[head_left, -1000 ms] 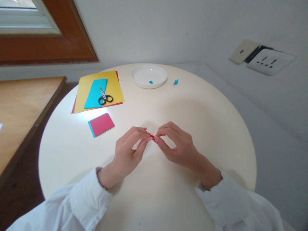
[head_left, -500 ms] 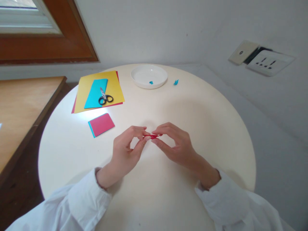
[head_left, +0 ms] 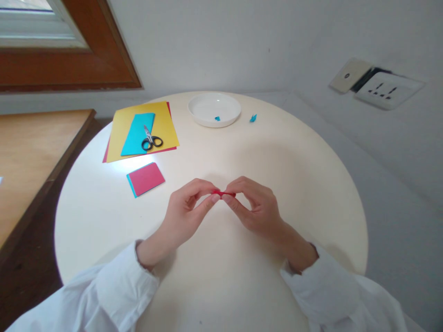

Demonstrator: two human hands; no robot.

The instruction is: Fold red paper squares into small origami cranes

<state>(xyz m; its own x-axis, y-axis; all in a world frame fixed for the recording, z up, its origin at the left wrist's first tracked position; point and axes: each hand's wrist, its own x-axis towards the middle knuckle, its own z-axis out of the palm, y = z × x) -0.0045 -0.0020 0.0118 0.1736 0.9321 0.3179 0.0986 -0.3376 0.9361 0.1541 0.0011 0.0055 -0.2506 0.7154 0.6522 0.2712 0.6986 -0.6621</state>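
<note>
A small folded piece of red paper (head_left: 222,194) is held just above the white round table (head_left: 221,276). My left hand (head_left: 188,210) pinches its left end between thumb and forefinger. On the other end, my right hand (head_left: 254,203) grips it with thumb and fingertips. The two thumbs almost meet at the paper's near edge, and the fingers cover part of it, so its exact folded shape cannot be made out. To the left of my left hand lies a small stack of red and blue paper rectangles (head_left: 146,179).
Black-handled scissors (head_left: 151,140) rest on folded blue paper (head_left: 133,136), over yellow (head_left: 168,131) and red sheets. A white dish (head_left: 207,121) at the back holds a small blue piece (head_left: 217,119). Right of it lies a blue folded-paper figure (head_left: 253,118). A wall socket (head_left: 387,90) is at right.
The red paper has been turned between my fingers and now lies level. My right fingertips, looser half a second ago, have closed on its right end.
</note>
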